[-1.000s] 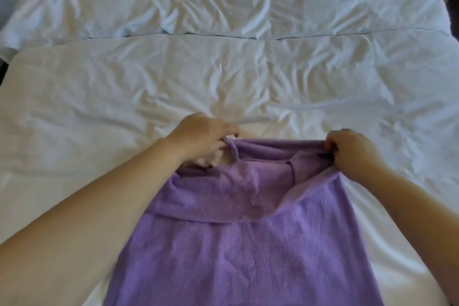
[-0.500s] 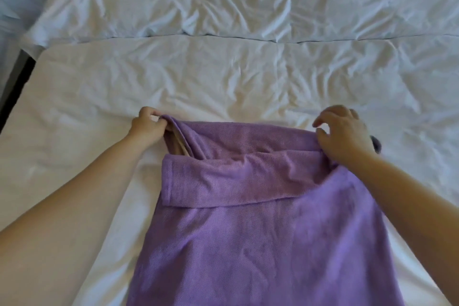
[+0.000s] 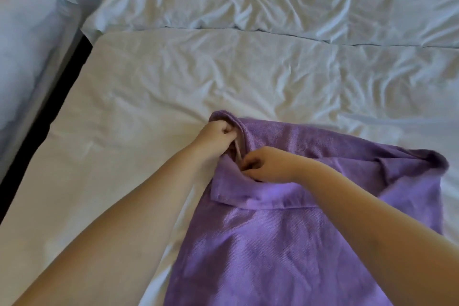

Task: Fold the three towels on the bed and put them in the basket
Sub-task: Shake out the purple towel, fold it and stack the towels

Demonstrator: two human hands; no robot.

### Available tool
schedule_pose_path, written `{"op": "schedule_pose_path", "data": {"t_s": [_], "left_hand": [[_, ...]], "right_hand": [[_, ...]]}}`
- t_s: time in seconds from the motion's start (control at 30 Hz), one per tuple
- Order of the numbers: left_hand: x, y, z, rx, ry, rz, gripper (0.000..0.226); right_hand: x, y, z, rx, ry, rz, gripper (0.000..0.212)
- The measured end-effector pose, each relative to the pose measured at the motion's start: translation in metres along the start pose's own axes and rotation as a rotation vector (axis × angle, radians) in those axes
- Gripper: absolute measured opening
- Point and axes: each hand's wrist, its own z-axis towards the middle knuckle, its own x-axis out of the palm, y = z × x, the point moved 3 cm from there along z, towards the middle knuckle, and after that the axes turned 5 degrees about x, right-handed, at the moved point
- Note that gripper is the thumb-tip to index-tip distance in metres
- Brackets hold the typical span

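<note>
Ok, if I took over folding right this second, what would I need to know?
Hands: the left hand grips the far left corner of the purple towel; the right hand pinches the turned-back edge just beside it.
The towel lies on the white bed, far end folded over, right corner rumpled.
Done: only that first fold, and it is untidy.
Left: finish folding, then put it in the basket; the other towels and the basket are out of view.
</note>
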Motion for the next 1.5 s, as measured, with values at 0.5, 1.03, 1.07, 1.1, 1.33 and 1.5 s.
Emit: {"op": "schedule_pose_path", "data": {"t_s": [0.5, 1.03, 1.07, 1.1, 1.33, 1.5], "left_hand": [[0.012, 0.032, -0.085, 0.063, 0.288, -0.209, 0.018], [0.010, 0.039, -0.045, -0.041, 0.134, 0.026, 0.007], [0.008, 0.044, -0.048, -0.055, 0.182, 0.037, 0.008], [0.004, 0.050, -0.050, -0.060, 0.181, 0.042, 0.009], [-0.067, 0.083, -0.052, -0.202, -0.494, -0.114, 0.012], [-0.057, 0.084, -0.071, -0.037, -0.265, -0.132, 0.029]], "right_hand": [[-0.018, 0.019, 0.051, 0.172, -0.560, 0.183, 0.030], [-0.045, 0.048, 0.056, 0.135, -0.500, -0.107, 0.014], [-0.051, 0.050, 0.056, 0.133, -0.535, -0.068, 0.008], [-0.058, 0.052, 0.056, 0.139, -0.564, -0.049, 0.011], [-0.076, 0.071, 0.064, 0.176, -0.690, 0.301, 0.025], [-0.050, 0.083, 0.086, 0.239, -0.377, 0.581, 0.027]]}}
